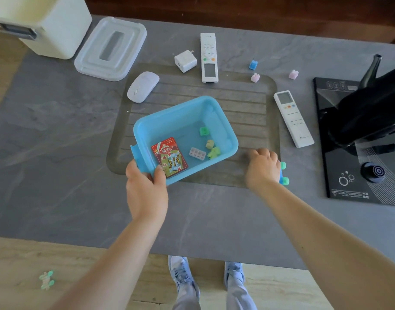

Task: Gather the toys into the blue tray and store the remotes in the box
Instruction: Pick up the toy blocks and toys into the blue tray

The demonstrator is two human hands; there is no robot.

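Here the grey table [57, 130] carries the white box [46, 23] at the far left, lid off, with no remote visibly in it; both remotes [208, 57] lie outside. The blue tray [227, 139] at the centre holds some toy blocks and a card pack. The left hand [145, 189] grips its near corner. The right hand [262, 168] covers a green-blue toy [284, 175]; its fingers curl, but the grasp is hidden. Three small blocks [253, 64] wait far off.
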